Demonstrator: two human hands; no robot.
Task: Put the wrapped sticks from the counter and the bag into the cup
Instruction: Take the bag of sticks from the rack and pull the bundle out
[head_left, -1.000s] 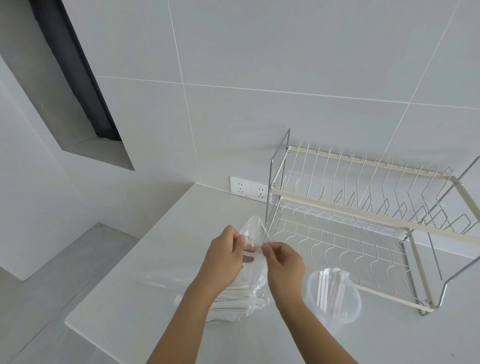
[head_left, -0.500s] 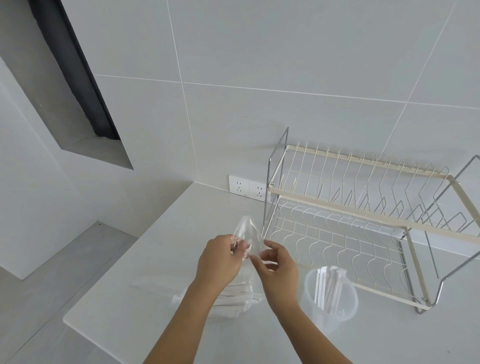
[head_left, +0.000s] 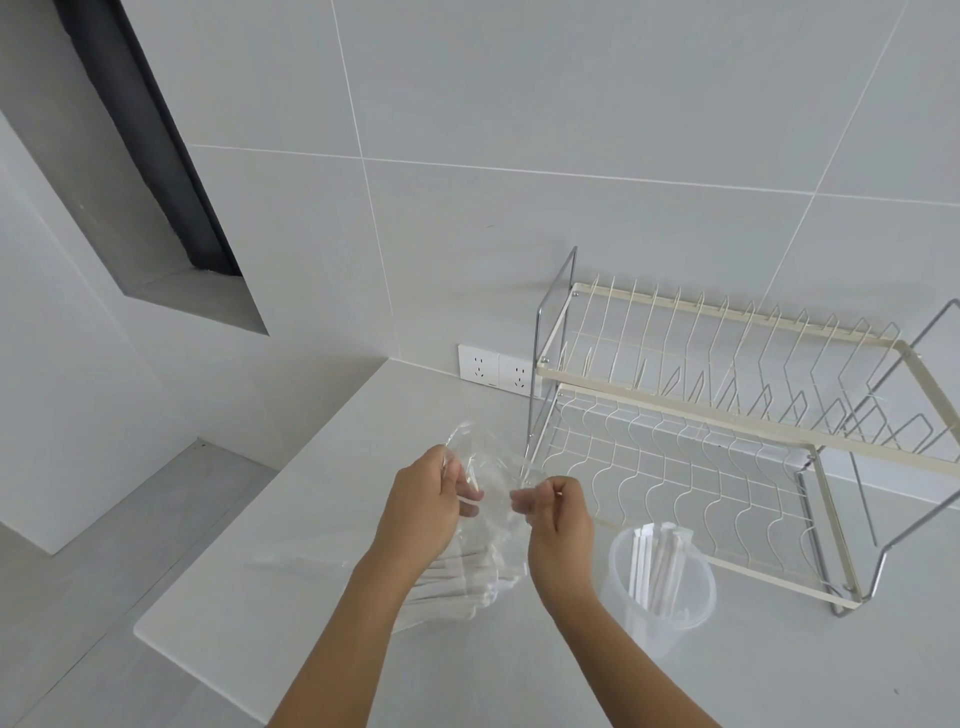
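I see the clear, crinkly plastic bag held up just over the pale stone counter, and the thin white paper-wrapped sticks lie in a bunch in its bottom part, which rests on the counter below my hands. My left hand pinches one side of the bag's top edge with curled fingers, and my right hand pinches the other side the same way. I think the step now is to pull the mouth of the bag open. To do it well I should pull the two sides apart slowly, so the thin plastic does not rip and the sticks do not spill out. Then one hand can hold the mouth wide while the other goes in for the sticks. The see-through round plastic cup stands just beside my right wrist, with some white sticks standing in it, so I must not bump it. Behind it is the cream and silver wire dish rack, and a white double wall socket sits on the grey tiles. I cannot read any words or brand names on the bag, sticks or cup.
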